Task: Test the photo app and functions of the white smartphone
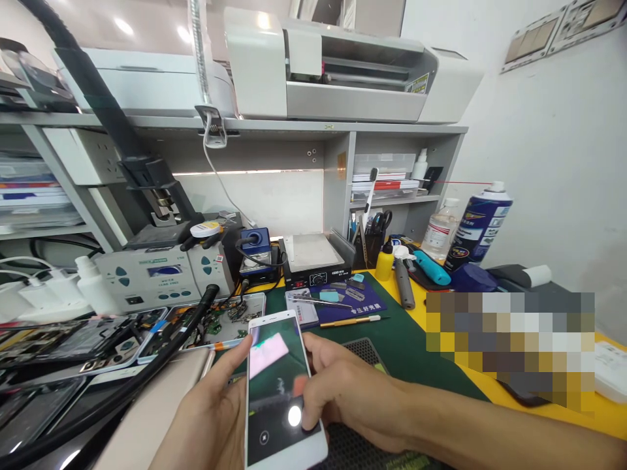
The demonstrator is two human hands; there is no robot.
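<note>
At the bottom centre of the frame, a white phone (279,391) lies face up in the left hand (210,418), whose fingers cup it from beneath with the thumb along its left edge. The right hand (337,385) rests on the right edge, thumb pressed to the lit screen (a camera view shows there). Behind, on the green mat (406,346) of the worktop, lie tweezers (318,301); a blue spray can (477,225) stands at right.
</note>
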